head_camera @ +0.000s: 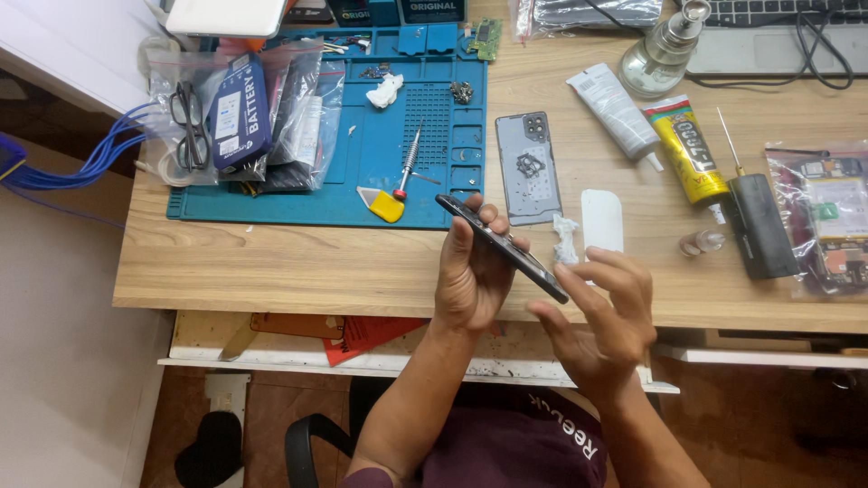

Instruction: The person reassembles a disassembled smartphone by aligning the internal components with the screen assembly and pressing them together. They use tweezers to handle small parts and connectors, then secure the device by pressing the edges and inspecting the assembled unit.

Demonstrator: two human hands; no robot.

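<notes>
Keep left hand (470,276) clamped round the black smartphone (503,246); press open right hand's (601,316) fingertips just below that grip.

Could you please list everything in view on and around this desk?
phone: 1, black, held edge-on above desk front
back cover: 1, grey, on desk right of mat
mat: 1, blue, desk left
screwdriver: 1, silver, on mat
pick: 1, yellow and white, on mat
bags: several, clear, mat's left end
glue tubes: 2, white and yellow, desk right
bottle: 1, clear, desk top
laptop: 1, grey, top right
desk: 1, wooden
left hand: grips phone
right hand: fingertips at phone's lower end
</notes>
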